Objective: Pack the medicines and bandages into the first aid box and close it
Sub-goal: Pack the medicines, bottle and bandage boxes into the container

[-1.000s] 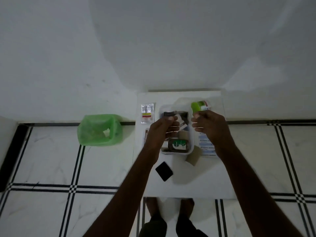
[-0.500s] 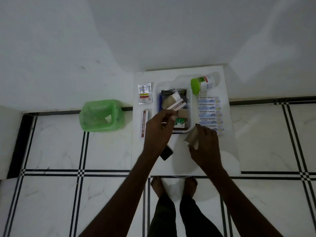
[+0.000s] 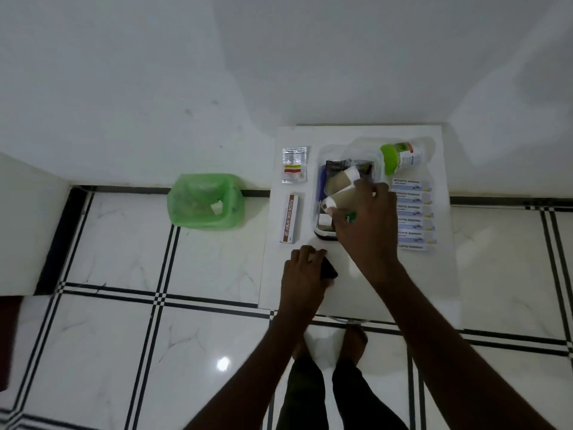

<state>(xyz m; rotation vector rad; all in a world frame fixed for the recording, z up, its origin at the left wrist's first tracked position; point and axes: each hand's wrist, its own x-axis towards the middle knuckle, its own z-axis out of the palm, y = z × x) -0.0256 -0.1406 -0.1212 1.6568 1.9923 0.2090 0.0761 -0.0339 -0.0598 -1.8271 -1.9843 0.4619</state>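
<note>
The clear first aid box (image 3: pixel 317 169) stands open on a white table (image 3: pixel 403 283), with dark packets and a tan bandage roll (image 3: pixel 336 180) inside. My right hand (image 3: pixel 367 226) hovers over the box's near half, gripping another tan roll (image 3: pixel 344 199). My left hand (image 3: pixel 305 271) is nearer me on the table, fingers curled over a small black item (image 3: pixel 329 270). Left of the box lie a sachet (image 3: pixel 294 164) and an ointment carton (image 3: pixel 290 218). On the right are a green-capped bottle (image 3: pixel 400 155) and a row of antiseptic bandage strips (image 3: pixel 414 212).
A green plastic bag (image 3: pixel 206 200) sits on the tiled floor left of the table, against the white wall. My feet (image 3: pixel 328 342) stand just below the table's near edge. A low white ledge (image 3: pixel 28 225) is at the far left.
My right hand lifted the tan roll off the table and carried it over the box. My left hand left the box and dropped onto the black item.
</note>
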